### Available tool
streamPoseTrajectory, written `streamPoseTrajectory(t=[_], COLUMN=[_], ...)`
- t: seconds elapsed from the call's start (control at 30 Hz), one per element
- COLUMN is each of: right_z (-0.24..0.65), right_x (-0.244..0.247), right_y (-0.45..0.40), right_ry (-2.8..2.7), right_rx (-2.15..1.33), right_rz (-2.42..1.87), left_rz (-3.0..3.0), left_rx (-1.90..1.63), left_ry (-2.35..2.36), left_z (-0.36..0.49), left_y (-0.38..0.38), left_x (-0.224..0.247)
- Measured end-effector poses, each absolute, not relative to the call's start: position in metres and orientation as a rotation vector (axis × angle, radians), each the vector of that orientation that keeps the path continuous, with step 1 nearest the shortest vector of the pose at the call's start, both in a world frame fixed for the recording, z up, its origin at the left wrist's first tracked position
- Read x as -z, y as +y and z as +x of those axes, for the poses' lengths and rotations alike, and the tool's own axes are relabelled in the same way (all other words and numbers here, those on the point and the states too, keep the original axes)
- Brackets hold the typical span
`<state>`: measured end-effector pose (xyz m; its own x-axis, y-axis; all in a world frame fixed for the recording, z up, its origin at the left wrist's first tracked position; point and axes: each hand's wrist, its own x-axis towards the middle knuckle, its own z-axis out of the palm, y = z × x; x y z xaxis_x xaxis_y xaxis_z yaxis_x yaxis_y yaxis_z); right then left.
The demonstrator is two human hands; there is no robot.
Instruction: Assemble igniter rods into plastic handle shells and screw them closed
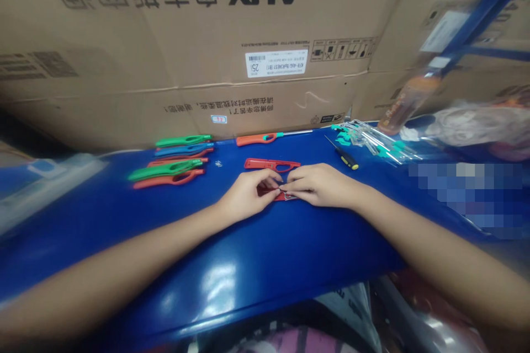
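Observation:
My left hand is closed on a red lighter casing half low over the blue table, its thumb and fingers pinching the left part. From the other side, my right hand has its fingertips pressed together over the same casing. A small greyish, metallic-looking bit shows beside the right fingertips; its kind is too small to make out. Just behind both hands lies another red lighter casing half, with an oval trigger opening. Farther back is an orange long-necked lighter with a teal trigger and metal tube.
Several green, blue and orange lighter casings lie at left, near tiny metallic pieces. To the right are a black-and-yellow screwdriver, metal tubes with teal parts, an orange-capped bottle and a plastic bag. Cardboard stands behind.

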<state>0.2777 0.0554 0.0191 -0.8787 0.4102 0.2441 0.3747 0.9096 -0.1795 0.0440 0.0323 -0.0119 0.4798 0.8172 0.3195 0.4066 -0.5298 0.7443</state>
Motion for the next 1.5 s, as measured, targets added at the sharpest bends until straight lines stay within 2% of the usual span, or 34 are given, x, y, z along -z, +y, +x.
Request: streamPoseTrajectory(t=[0.33,0.6,0.97,1.27,1.5], right_z=[0.289,0.286,0.285,0.282,0.275], right_x=[-0.036,-0.040,-0.041,-0.043,-0.031], right_y=[0.057,0.054,0.049,0.042,0.046], right_ry=[-2.756,-2.770,-2.800,-2.822,-2.794], right_rx=[-0.728,-0.913,-0.899,-0.756,-0.613], right_rz=[-0.652,-0.656,-0.641,-0.673,-0.686], left_rz=[2.057,2.030,1.899,2.328,2.365], left_rx=[-0.780,-0.391,-0.330,-0.271,-0.308], left_ry=[1.109,1.071,1.075,1.146,1.195], left_z=[0.047,0.034,0.032,0.033,0.033], left_y=[0.038,0.048,0.051,0.033,0.024], left_x=[0.006,-0.009,-0.008,-0.021,-0.021])
